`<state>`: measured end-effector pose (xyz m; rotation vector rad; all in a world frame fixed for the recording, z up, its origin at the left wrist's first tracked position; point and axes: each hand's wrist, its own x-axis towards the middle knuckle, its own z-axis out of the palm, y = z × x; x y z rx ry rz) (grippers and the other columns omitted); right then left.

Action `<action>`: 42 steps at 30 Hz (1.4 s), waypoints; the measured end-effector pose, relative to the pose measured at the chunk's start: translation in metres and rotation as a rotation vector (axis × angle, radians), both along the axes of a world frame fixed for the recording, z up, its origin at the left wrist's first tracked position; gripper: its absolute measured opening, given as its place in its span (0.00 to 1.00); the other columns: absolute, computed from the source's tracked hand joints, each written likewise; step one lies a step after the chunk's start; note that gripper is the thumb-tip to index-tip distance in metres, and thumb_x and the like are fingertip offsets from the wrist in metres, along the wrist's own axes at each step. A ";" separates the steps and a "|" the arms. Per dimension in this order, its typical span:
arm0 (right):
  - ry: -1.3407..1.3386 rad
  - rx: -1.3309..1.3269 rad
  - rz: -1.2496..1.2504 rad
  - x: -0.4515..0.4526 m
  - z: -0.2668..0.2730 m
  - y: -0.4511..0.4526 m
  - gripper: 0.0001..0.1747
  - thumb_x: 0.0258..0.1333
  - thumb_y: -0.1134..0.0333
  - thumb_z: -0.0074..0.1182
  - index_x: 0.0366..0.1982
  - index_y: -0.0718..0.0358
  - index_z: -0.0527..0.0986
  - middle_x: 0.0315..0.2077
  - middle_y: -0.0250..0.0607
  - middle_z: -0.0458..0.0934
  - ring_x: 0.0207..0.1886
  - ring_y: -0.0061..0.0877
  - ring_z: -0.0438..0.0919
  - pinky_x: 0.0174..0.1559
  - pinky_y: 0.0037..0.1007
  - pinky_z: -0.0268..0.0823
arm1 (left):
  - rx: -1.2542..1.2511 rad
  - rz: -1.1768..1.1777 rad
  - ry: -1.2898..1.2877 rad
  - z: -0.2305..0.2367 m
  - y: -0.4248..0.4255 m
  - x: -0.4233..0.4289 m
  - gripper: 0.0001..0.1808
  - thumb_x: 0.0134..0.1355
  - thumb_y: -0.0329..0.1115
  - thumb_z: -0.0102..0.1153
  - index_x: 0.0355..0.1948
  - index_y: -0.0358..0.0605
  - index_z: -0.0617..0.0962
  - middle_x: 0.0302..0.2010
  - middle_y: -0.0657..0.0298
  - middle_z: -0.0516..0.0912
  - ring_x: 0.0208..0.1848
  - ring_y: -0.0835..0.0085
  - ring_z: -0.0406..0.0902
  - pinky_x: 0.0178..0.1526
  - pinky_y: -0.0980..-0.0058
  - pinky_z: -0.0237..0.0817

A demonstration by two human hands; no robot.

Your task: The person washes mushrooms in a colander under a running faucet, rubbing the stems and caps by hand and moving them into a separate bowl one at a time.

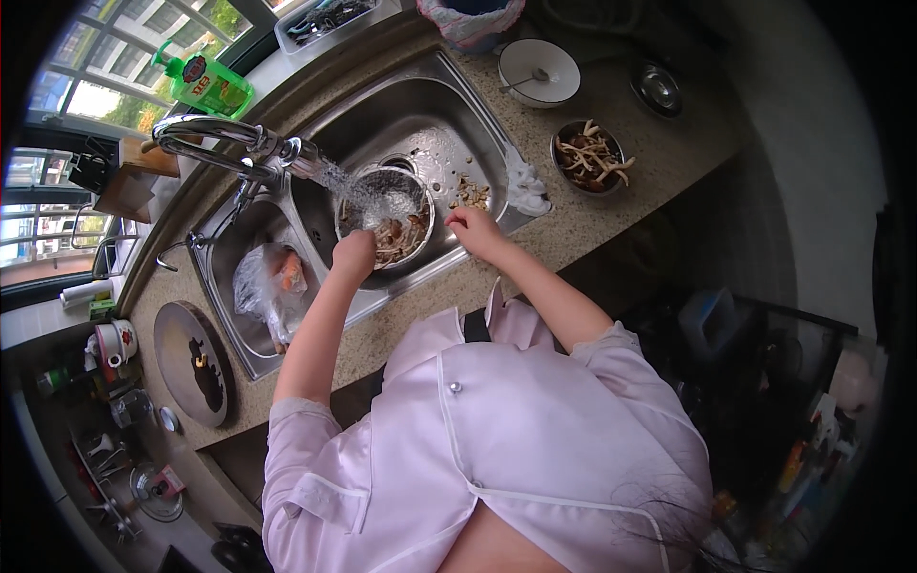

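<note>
Water runs from the chrome faucet [297, 154] into a round metal bowl [430, 233] standing in the larger basin of the steel sink [430, 100]. Brown thin-stemmed mushrooms [401, 240] lie in the water. At the bowl's near left rim is my left hand [356, 252], its fingers curled; whether it grips the rim or a mushroom is hidden. My right hand [474, 230] hovers right of the bowl, thumb and fingers drawn together, with nothing visible in them. Just beyond it, small cut stem pieces [471, 192] lie on the basin floor.
A bowl of mushrooms [589, 159] and a white bowl with a spoon [541, 71] stand on the right counter. A white cloth [528, 188] lies at the sink's edge. The smaller basin holds a plastic bag [261, 286]. A round cutting board [175, 344] lies left.
</note>
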<state>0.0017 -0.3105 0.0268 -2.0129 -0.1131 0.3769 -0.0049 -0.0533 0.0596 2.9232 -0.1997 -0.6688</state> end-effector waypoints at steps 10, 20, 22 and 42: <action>-0.309 0.088 -0.041 -0.007 -0.007 -0.021 0.08 0.45 0.70 0.47 0.26 0.65 0.75 0.23 0.51 0.76 0.30 0.45 0.75 0.35 0.38 0.67 | -0.587 -0.303 -0.546 0.107 -0.218 0.060 0.04 0.50 0.27 0.51 0.28 0.42 0.70 0.27 0.55 0.72 0.32 0.55 0.72 0.33 0.62 0.64; -0.085 0.373 0.178 -0.011 0.047 -0.056 0.13 0.55 0.66 0.47 0.41 0.65 0.70 0.42 0.43 0.72 0.46 0.30 0.69 0.49 0.30 0.59 | -0.386 -0.559 -0.579 0.062 -0.369 0.087 0.29 0.52 0.48 0.53 0.53 0.46 0.66 0.53 0.52 0.63 0.59 0.54 0.56 0.58 0.51 0.47; -0.043 0.505 0.175 -0.010 0.038 -0.059 0.14 0.55 0.66 0.47 0.42 0.65 0.70 0.43 0.43 0.72 0.47 0.30 0.69 0.49 0.30 0.59 | -0.270 -0.597 -0.507 0.057 -0.370 0.083 0.45 0.50 0.57 0.53 0.63 0.47 0.54 0.65 0.51 0.49 0.68 0.56 0.42 0.62 0.41 0.30; 0.163 0.247 0.048 0.014 -0.020 -0.026 0.07 0.45 0.71 0.51 0.28 0.64 0.77 0.21 0.37 0.77 0.25 0.22 0.75 0.31 0.25 0.67 | -1.898 1.323 0.204 0.022 -0.077 0.088 0.15 0.61 0.27 0.43 0.48 0.30 0.67 0.47 0.44 0.72 0.51 0.56 0.71 0.53 0.64 0.67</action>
